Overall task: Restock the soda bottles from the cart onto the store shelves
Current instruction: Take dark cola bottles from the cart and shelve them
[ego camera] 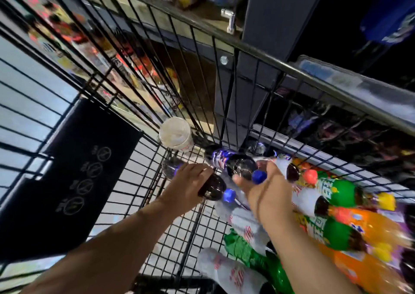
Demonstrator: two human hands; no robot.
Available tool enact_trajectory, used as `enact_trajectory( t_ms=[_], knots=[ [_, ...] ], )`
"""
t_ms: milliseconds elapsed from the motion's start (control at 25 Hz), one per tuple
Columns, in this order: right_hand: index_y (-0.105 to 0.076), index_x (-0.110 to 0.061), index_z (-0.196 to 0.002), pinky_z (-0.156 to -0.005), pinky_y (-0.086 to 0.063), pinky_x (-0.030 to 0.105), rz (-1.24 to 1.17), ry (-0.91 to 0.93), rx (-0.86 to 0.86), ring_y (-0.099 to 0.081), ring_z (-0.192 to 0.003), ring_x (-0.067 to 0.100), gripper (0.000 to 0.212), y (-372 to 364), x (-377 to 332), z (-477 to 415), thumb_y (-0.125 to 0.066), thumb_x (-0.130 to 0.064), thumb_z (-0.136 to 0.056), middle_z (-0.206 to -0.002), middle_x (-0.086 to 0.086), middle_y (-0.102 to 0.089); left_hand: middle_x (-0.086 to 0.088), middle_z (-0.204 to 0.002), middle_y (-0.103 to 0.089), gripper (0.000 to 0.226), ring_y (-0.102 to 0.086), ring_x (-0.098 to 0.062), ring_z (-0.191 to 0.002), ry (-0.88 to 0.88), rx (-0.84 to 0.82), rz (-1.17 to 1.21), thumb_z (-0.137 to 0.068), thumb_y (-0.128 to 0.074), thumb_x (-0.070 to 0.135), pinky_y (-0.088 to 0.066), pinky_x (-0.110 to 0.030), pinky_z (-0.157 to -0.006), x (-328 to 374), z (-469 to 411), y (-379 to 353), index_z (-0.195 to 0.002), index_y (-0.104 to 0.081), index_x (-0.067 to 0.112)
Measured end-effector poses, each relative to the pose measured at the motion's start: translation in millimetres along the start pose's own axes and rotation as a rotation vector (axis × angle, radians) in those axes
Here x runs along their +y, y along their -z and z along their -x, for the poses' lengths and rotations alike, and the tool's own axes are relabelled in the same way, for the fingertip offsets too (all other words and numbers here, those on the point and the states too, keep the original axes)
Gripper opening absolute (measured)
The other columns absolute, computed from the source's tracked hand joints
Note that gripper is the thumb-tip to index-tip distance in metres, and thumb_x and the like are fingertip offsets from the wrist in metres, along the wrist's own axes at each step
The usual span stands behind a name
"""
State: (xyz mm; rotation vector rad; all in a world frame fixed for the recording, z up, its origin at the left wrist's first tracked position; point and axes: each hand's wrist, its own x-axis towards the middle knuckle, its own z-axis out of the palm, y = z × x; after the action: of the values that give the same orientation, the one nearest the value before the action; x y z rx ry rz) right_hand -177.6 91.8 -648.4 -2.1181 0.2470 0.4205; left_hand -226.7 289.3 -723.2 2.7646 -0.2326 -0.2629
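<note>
— Well, where are the sodas?
— In the cart (143,181), a black wire basket. Most lie on their sides in a heap on the right: green bottles (336,192), orange ones (370,226), and white-labelled ones (244,226).
— And the hands?
— Both are down in the cart. The left hand (190,181) grips a dark bottle (213,187), fingers curled over its shoulder, and the blue cap points toward the person. The right hand (267,195) holds a labelled bottle (235,164) at the neck, thumb on one side and fingers on the other, with its blue cap between them.
— What does that one look like?
— Dark cola with a blue and white label, lying tilted just beyond the first bottle.
— Anything else in there?
— A clear cup (175,134) against the far wire wall, and a black panel (74,170) with round icons on the left. The shelves (139,69) show blurred through the wires.
</note>
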Motion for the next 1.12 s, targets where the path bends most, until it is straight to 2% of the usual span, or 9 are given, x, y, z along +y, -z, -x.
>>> enact_trajectory(
  t_ms=[160,280,360,480,600,720,840,960,1120],
  knots=[
    [-0.064,-0.023,-0.119,-0.067,-0.042,-0.001,-0.102,0.015,0.082,-0.063,-0.079,0.002,0.054,-13.6,3.5,3.9,-0.091,-0.019,-0.072,-0.098,-0.003,-0.072,0.0,-0.155,-0.043,0.072,-0.049,-0.021,-0.136,-0.005,0.124,0.204,-0.071,-0.082,0.02,-0.035,-0.025,-0.111,8.9,-2.3,6.3,-0.139,-0.058,0.021],
    [-0.061,-0.037,-0.119,-0.067,-0.051,0.007,-0.285,-0.044,0.038,-0.069,-0.076,0.001,0.058,-21.5,8.9,-9.9,-0.091,-0.019,-0.073,-0.095,-0.01,-0.074,0.01,-0.15,-0.044,0.076,-0.046,-0.004,-0.135,0.004,0.142,0.424,-0.071,-0.08,0.02,-0.032,-0.011,-0.112,9.8,-8.4,5.6,-0.142,-0.053,0.024],
    [-0.059,-0.035,-0.121,-0.069,-0.053,0.011,-0.433,-0.093,-0.072,-0.071,-0.08,0.004,0.065,-29.6,5.1,-23.3,-0.088,-0.002,-0.073,-0.101,-0.01,-0.072,0.023,-0.142,-0.04,0.091,-0.035,0.009,-0.133,0.075,0.112,0.413,-0.07,-0.081,0.027,-0.023,-0.001,-0.108,6.3,-10.2,2.7,-0.148,-0.037,0.04],
    [-0.058,-0.032,-0.118,-0.084,-0.055,0.016,-0.436,-0.083,-0.129,-0.068,-0.091,0.014,0.067,-38.7,-11.7,-38.4,-0.084,0.009,-0.073,-0.1,-0.013,-0.068,0.037,-0.151,-0.026,0.101,-0.03,0.016,-0.131,0.074,0.07,0.369,-0.068,-0.081,0.036,-0.025,-0.008,-0.113,-0.1,-11.2,4.7,-0.147,-0.023,0.057],
    [-0.057,-0.033,-0.117,-0.091,-0.053,0.024,-0.378,-0.056,-0.087,-0.07,-0.09,0.007,0.061,-18.0,-28.4,-24.3,-0.088,-0.005,-0.073,-0.098,-0.014,-0.071,0.031,-0.139,-0.047,0.096,-0.052,0.005,-0.126,0.124,0.085,0.508,-0.063,-0.084,0.038,-0.037,-0.011,-0.108,0.6,-0.1,24.3,-0.142,-0.032,0.054],
    [-0.059,-0.041,-0.115,-0.08,-0.054,0.028,-0.283,0.043,0.053,-0.07,-0.086,-0.001,0.06,37.5,-48.7,12.2,-0.092,-0.026,-0.068,-0.094,-0.016,-0.074,0.027,-0.103,-0.068,0.069,-0.066,0.004,-0.099,0.116,0.148,0.565,-0.061,-0.085,0.042,-0.054,-0.022,-0.09,18.1,18.9,61.0,-0.121,-0.052,0.047],
    [-0.061,-0.05,-0.108,-0.074,-0.052,0.023,-0.304,0.155,0.115,-0.066,-0.083,-0.009,0.062,97.6,-83.7,54.2,-0.094,-0.026,-0.062,-0.094,-0.027,-0.072,0.026,-0.106,-0.07,0.07,-0.069,0.004,-0.096,-0.01,0.211,0.599,-0.06,-0.092,0.038,-0.055,-0.018,-0.084,54.9,32.8,120.1,-0.12,-0.057,0.046],
    [-0.067,-0.04,-0.106,-0.075,-0.055,0.013,-0.358,0.303,0.16,-0.072,-0.081,0.0,0.067,148.1,-118.6,90.3,-0.094,-0.006,-0.055,-0.095,-0.014,-0.078,0.02,-0.105,-0.071,0.066,-0.07,-0.001,-0.095,-0.083,0.261,0.633,-0.062,-0.093,0.043,-0.054,-0.018,-0.082,99.0,40.0,190.3,-0.119,-0.061,0.041],
    [-0.071,-0.034,-0.113,-0.069,-0.054,0.009,-0.407,0.516,0.262,-0.074,-0.076,0.002,0.07,221.8,-176.9,140.7,-0.1,-0.015,-0.052,-0.095,-0.005,-0.08,0.018,-0.092,-0.075,0.073,-0.072,-0.001,-0.084,-0.054,0.356,0.648,-0.052,-0.093,0.06,-0.058,-0.027,-0.078,156.1,39.2,286.0,-0.117,-0.063,0.042]
  ],
)
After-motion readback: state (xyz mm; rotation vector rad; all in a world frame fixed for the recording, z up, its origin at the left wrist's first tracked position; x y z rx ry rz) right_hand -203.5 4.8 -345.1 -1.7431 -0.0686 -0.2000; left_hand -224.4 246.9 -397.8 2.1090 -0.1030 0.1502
